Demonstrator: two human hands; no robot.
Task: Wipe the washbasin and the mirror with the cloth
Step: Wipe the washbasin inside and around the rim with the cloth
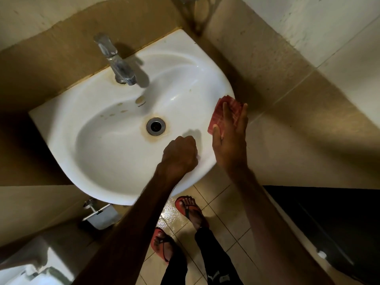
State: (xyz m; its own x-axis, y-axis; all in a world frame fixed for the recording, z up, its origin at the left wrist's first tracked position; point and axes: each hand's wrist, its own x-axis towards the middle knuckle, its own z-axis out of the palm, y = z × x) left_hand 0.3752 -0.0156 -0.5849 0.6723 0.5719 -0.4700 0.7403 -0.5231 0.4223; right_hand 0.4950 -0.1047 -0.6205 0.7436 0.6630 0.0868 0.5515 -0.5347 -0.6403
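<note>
Cloth point(217, 115): red, folded, on the right rim of the basin point(61, 120), partly past its edge.
Right hand point(230, 140): flat on the cloth, fingers straight, pressing it to the rim.
Left hand point(181, 153): fist on the near rim, fingers curled, nothing seen held.
Basin: white, brown stains round the drain point(155, 125) and below the tap point(117, 62).
Below: tiled floor point(226, 204), feet in red sandals point(188, 206).

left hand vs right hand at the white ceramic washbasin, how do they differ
The left hand is curled into a fist; the right hand lies flat with straight fingers. The left hand holds nothing visible; the right hand presses a red striped cloth. The left hand is at the front rim of the white ceramic washbasin; the right hand at its right edge. Both are bare.
</note>
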